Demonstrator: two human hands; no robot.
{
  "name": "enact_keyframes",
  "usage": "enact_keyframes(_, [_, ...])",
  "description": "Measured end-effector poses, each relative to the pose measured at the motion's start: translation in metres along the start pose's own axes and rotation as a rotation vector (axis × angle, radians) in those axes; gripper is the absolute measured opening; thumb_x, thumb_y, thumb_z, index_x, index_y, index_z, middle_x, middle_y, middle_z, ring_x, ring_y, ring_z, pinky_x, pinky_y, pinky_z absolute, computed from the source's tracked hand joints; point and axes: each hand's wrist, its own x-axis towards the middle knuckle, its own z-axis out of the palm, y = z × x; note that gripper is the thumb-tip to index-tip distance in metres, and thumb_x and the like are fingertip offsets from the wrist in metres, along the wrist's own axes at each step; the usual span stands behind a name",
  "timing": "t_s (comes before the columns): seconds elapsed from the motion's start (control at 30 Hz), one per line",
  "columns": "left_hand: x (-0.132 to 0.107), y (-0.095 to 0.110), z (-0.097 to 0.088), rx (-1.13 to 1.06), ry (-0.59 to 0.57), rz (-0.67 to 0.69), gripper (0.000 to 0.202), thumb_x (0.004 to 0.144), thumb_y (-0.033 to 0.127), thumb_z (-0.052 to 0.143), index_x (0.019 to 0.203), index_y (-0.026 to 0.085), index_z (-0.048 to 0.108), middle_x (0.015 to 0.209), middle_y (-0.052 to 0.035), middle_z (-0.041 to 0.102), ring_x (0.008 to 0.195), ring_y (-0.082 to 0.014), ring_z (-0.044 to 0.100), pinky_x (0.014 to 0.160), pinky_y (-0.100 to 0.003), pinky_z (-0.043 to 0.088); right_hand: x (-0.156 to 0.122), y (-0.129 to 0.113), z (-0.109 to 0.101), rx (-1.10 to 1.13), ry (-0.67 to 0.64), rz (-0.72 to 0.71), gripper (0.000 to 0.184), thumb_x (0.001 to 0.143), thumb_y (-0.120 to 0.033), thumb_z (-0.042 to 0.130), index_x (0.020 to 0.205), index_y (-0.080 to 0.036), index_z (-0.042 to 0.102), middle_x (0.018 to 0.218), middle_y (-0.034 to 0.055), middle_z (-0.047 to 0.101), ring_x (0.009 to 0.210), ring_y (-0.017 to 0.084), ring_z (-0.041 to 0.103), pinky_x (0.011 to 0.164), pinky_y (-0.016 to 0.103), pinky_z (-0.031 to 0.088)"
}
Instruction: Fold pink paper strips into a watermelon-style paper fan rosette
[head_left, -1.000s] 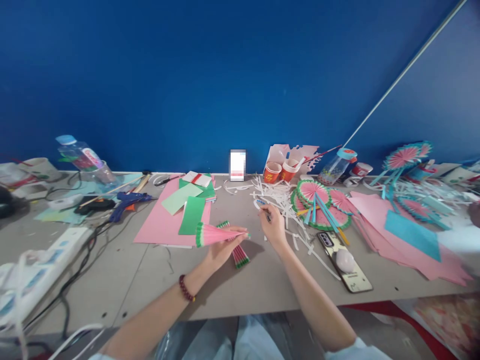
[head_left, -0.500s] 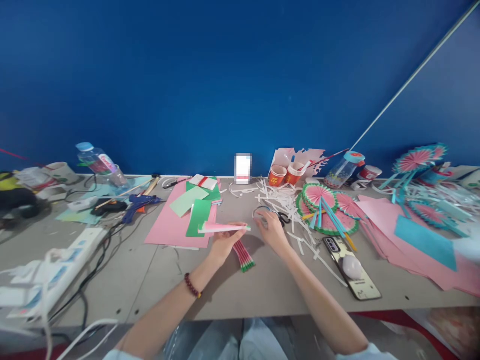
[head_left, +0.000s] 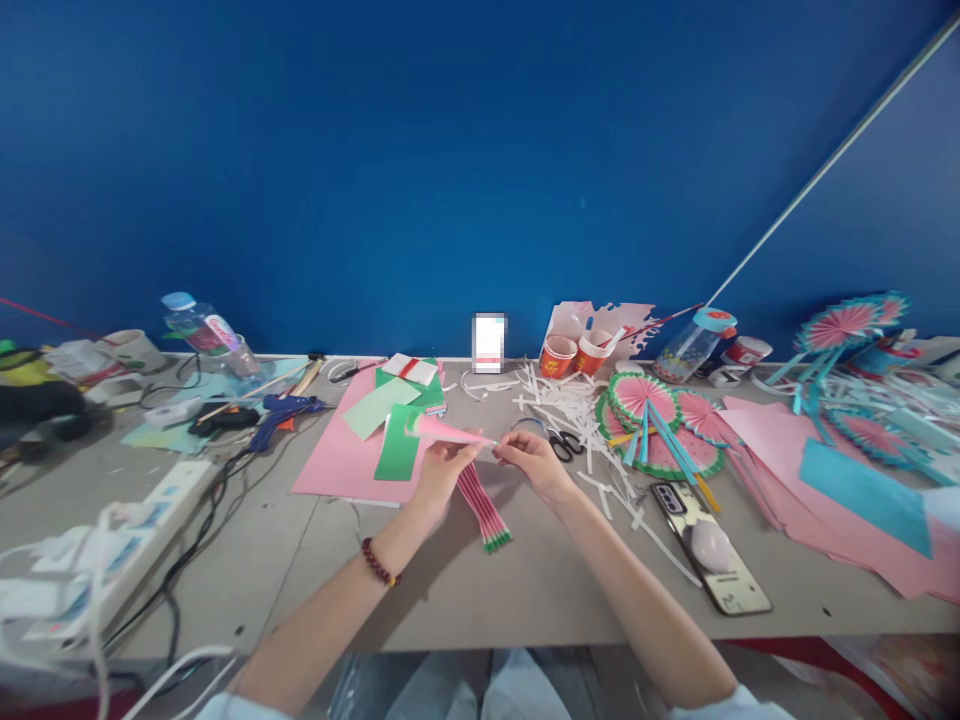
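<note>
My left hand (head_left: 441, 474) pinches a folded pink paper fan (head_left: 444, 431) with a green edge, held above the grey table (head_left: 480, 590). My right hand (head_left: 529, 462) meets the fan's pointed tip, fingers pinched together at it. Under my hands lies a second pleated pink strip (head_left: 484, 508) with a green end. Black-handled scissors (head_left: 558, 443) rest on the table just beyond my right hand, among white paper scraps (head_left: 559, 400).
Pink and green paper sheets (head_left: 352, 450) lie left of centre. Finished watermelon fans (head_left: 652, 420), a phone (head_left: 709, 545) and pink sheets (head_left: 825, 480) are to the right. Red cups (head_left: 574, 352), a bottle (head_left: 202, 330), a blue glue gun (head_left: 281, 412) and a power strip (head_left: 142, 510) are also there.
My right hand left the scissors on the table and came back to the fan's tip. My left hand raised the folded fan a little and turned it.
</note>
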Motion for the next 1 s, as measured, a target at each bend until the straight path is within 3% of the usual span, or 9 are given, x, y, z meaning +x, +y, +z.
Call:
enact_keyframes(0.17, [0.013, -0.016, -0.011, -0.014, 0.066, 0.003, 0.032, 0.063, 0.043, 0.075, 0.077, 0.014, 0.075, 0.083, -0.0091, 0.074, 0.081, -0.021, 0.065, 0.077, -0.031, 0.049, -0.001, 0.01, -0.001, 0.011, 0.042, 0.044, 0.034, 0.058, -0.042, 0.078, 0.068, -0.016, 0.059, 0.063, 0.0001, 0.064, 0.057, 0.011, 0.056, 0.056, 0.023, 0.041])
enact_keyframes(0.3, [0.01, -0.022, -0.013, 0.053, 0.092, 0.028, 0.028, 0.061, 0.042, 0.077, 0.068, 0.015, 0.074, 0.069, -0.005, 0.072, 0.065, -0.0176, 0.063, 0.064, -0.027, 0.047, -0.008, 0.009, 0.006, 0.092, -0.041, 0.126, 0.032, 0.059, -0.042, 0.075, 0.072, -0.018, 0.057, 0.066, 0.0002, 0.064, 0.062, 0.013, 0.06, 0.054, 0.022, 0.042])
enact_keyframes(0.4, [0.004, -0.022, -0.011, 0.099, 0.032, -0.007, 0.03, 0.061, 0.044, 0.076, 0.06, 0.014, 0.071, 0.058, -0.0033, 0.068, 0.054, -0.0153, 0.058, 0.055, -0.025, 0.043, -0.011, 0.009, 0.011, 0.169, -0.158, 0.167, 0.035, 0.065, -0.049, 0.068, 0.078, -0.018, 0.059, 0.069, 0.0018, 0.065, 0.066, 0.015, 0.062, 0.057, 0.025, 0.046])
enact_keyframes(0.47, [0.001, -0.022, -0.009, 0.103, -0.024, -0.049, 0.032, 0.061, 0.044, 0.076, 0.057, 0.013, 0.069, 0.054, -0.0033, 0.066, 0.05, -0.0146, 0.056, 0.052, -0.025, 0.041, -0.012, 0.012, 0.013, 0.076, -0.189, 0.169, 0.038, 0.068, -0.053, 0.065, 0.076, -0.016, 0.059, 0.065, 0.0017, 0.064, 0.057, 0.013, 0.059, 0.052, 0.023, 0.043])
enact_keyframes(0.57, [-0.001, -0.022, -0.009, 0.129, -0.065, -0.053, 0.031, 0.063, 0.043, 0.075, 0.065, 0.013, 0.072, 0.059, -0.0037, 0.066, 0.055, -0.0139, 0.056, 0.054, -0.024, 0.041, -0.014, 0.016, 0.014, -0.118, -0.166, 0.124, 0.04, 0.07, -0.055, 0.066, 0.068, -0.017, 0.054, 0.057, -0.0004, 0.062, 0.045, 0.008, 0.051, 0.044, 0.02, 0.036])
enact_keyframes(0.67, [0.003, -0.023, -0.012, 0.099, -0.06, -0.029, 0.041, 0.068, 0.047, 0.07, 0.09, 0.013, 0.074, 0.059, -0.0006, 0.062, 0.054, -0.011, 0.05, 0.052, -0.022, 0.039, -0.017, 0.015, 0.014, -0.173, -0.12, 0.072, 0.041, 0.07, -0.057, 0.065, 0.065, -0.018, 0.052, 0.054, -0.0016, 0.061, 0.043, 0.008, 0.048, 0.04, 0.019, 0.033])
enact_keyframes(0.73, [0.006, -0.024, -0.016, 0.052, -0.024, 0.009, 0.045, 0.07, 0.05, 0.069, 0.097, 0.014, 0.073, 0.056, 0.0021, 0.056, 0.052, -0.0094, 0.045, 0.051, -0.021, 0.037, -0.018, 0.014, 0.015, -0.181, -0.106, 0.045, 0.041, 0.07, -0.057, 0.065, 0.065, -0.018, 0.052, 0.054, -0.0012, 0.061, 0.044, 0.008, 0.049, 0.04, 0.019, 0.035])
enact_keyframes(0.87, [0.011, -0.023, -0.019, 0.043, 0.064, 0.116, 0.033, 0.071, 0.046, 0.07, 0.078, 0.014, 0.075, 0.055, 0.0027, 0.051, 0.058, -0.0102, 0.047, 0.06, -0.022, 0.04, -0.02, 0.014, 0.018, -0.183, -0.144, 0.027, 0.039, 0.072, -0.055, 0.065, 0.064, -0.018, 0.053, 0.055, 0.0001, 0.064, 0.047, 0.009, 0.053, 0.051, 0.023, 0.043])
enact_keyframes(1.0, [0.009, -0.02, -0.017, 0.043, 0.078, 0.111, 0.032, 0.069, 0.047, 0.07, 0.067, 0.015, 0.073, 0.051, 0.0018, 0.051, 0.061, -0.0133, 0.053, 0.062, -0.024, 0.042, -0.022, 0.011, 0.017, -0.167, -0.178, 0.071, 0.037, 0.073, -0.053, 0.064, 0.067, -0.017, 0.055, 0.055, 0.0003, 0.065, 0.047, 0.01, 0.054, 0.052, 0.024, 0.044])
